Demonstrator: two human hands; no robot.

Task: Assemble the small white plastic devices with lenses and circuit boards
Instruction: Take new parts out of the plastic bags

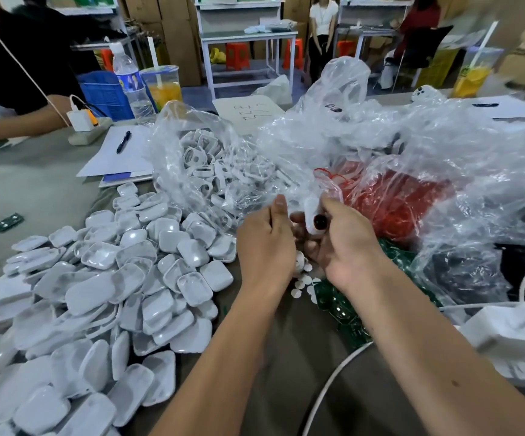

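Two hands meet above the table, likely so a part can be seated by feel. Right hand point(346, 243) curls round a white device point(313, 217) with its dark lens point(320, 220) facing up; left hand point(265, 243) closes in just beside it, fingers bent (what they hold is hidden). Green circuit boards point(346, 313) lie below.

A heap of plastic shell halves point(104, 297) fills the lower left of the frame, lying on the table point(28, 190). Behind it, at upper centre, an open plastic bag point(192, 158) holds ring-shaped frames point(206, 165). Left of that bag a pen point(123, 141) lies on paper sheets point(113, 158). Both hands meet at centre frame: the left hand point(265, 247) beside the right hand point(346, 243), with a lens housing point(314, 219) between them. Circuit boards point(342, 313) lie below the right hand.
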